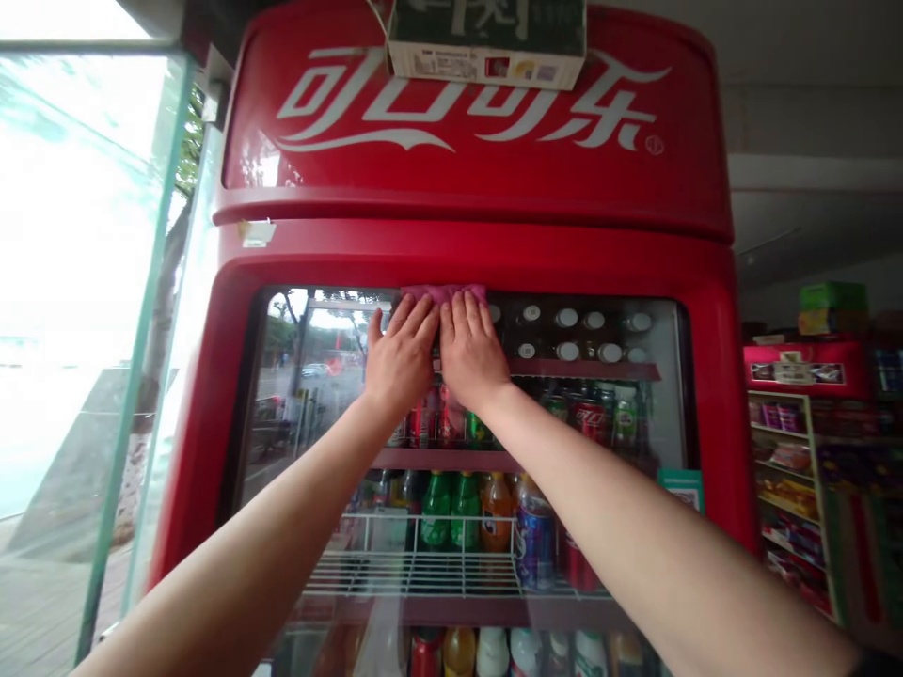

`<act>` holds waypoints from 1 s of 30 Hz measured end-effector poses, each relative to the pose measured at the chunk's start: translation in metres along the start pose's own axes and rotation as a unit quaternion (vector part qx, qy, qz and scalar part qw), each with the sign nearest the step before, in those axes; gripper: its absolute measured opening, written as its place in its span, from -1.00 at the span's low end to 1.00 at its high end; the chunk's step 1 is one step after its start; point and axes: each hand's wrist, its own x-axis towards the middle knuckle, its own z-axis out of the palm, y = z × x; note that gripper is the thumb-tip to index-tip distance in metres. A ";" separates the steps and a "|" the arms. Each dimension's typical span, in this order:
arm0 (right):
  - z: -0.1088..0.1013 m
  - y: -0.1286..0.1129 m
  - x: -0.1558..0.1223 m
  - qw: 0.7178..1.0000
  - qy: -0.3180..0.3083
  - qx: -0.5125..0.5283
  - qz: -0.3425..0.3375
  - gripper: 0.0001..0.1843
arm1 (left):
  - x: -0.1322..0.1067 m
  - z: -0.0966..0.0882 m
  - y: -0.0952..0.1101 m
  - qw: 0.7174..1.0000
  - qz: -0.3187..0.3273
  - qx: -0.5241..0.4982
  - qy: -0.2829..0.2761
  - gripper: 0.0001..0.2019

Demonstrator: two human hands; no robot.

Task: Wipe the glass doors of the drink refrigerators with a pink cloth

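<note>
A pink cloth (451,292) lies against the top edge of the glass door (317,414) of a red drinks fridge. My left hand (401,357) has its fingers stretched out flat, their tips on the cloth's left part. Beside it, my right hand (471,346) lies flat too, fingertips on the cloth's right part. Both hands cover much of the cloth, and both forearms reach up from the lower corners. Behind the glass are drink cans (591,417), green bottles (466,508) and white bottle caps (567,318) on shelves.
A box-shaped sign (486,61) overhangs the fridge's red header (339,169). To the left stands a glass panel edge (134,338), with pavement beyond. Shelves of packaged goods (786,461) are at the right. A green label (683,489) is on the fridge's right frame.
</note>
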 end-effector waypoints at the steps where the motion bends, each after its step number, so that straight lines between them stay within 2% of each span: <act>1: -0.001 0.006 -0.004 1.000 -0.002 -0.005 0.003 -0.38 | 0.001 0.001 0.007 1.000 -0.006 -0.003 -0.003 -0.41; 4: -0.010 0.041 -0.031 0.999 -0.008 -0.027 0.024 -0.37 | 0.005 0.009 0.045 1.000 0.007 -0.012 -0.024 -0.39; 8: -0.022 0.096 -0.078 0.998 0.019 -0.055 0.031 -0.37 | 0.014 0.022 0.095 0.994 0.095 -0.038 -0.046 -0.41; 10: -0.023 0.108 -0.091 0.996 0.031 -0.072 0.042 -0.36 | 0.018 0.027 0.106 0.991 0.124 -0.040 -0.038 -0.43; 12: -0.019 0.104 -0.092 0.993 0.039 -0.088 0.069 -0.36 | 0.021 0.028 0.104 0.990 0.134 -0.035 -0.030 -0.43; 14: -0.012 0.087 -0.081 0.990 0.045 -0.098 0.094 -0.37 | 0.021 0.027 0.091 0.991 0.132 -0.025 -0.024 -0.42; 17: 0.003 0.051 -0.055 0.989 0.057 -0.094 0.100 -0.37 | 0.017 0.020 0.055 0.993 0.117 -0.009 -0.016 -0.42; 22: 0.020 -0.001 -0.015 0.992 0.051 -0.087 0.075 -0.37 | 0.007 0.005 -0.008 0.995 0.101 0.000 -0.009 -0.44; 30: 0.035 -0.063 0.022 0.995 0.057 -0.074 0.024 -0.39 | -0.012 -0.021 -0.077 0.997 0.078 0.015 -0.010 -0.45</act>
